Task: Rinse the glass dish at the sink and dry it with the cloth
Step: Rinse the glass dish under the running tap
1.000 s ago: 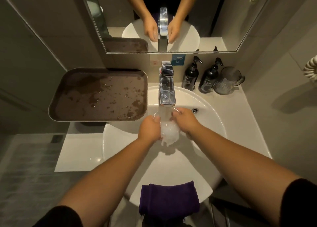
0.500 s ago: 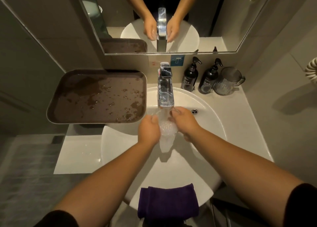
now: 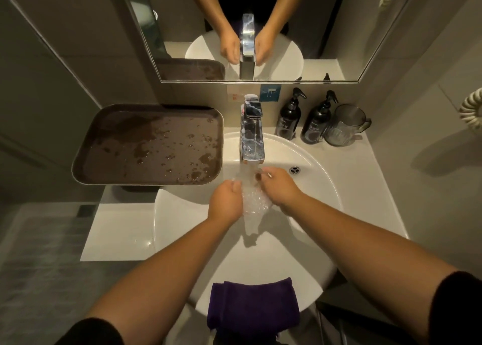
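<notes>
The glass dish [image 3: 254,201] is in the middle of the view, over the basin of the sink [image 3: 320,188] and directly under the tap [image 3: 251,138]. It is held there, I think, so that the running water [image 3: 247,171] falls straight on the glass and then drains into the basin instead of splashing on the counter. A stream of water leaves the dish toward 6 o'clock.

The left hand [image 3: 225,202] grips the dish from its 9 o'clock side, with the fingers curled around the edge. The right hand [image 3: 279,187] grips it from the 3 o'clock side, and its fingertips reach up to the rim near the stream. Two hands on wet glass give a safer hold, because such a dish is slippery.

The purple cloth [image 3: 254,308] hangs over the front rim of the sink at 6 o'clock, near for the drying step, which is not yet begun. At 10 o'clock from the dish a brown tray [image 3: 146,144] stands with water drops on it. At 1 o'clock two dark pump bottles [image 3: 288,120] and a clear jug [image 3: 344,125] stand beside the wall.
</notes>
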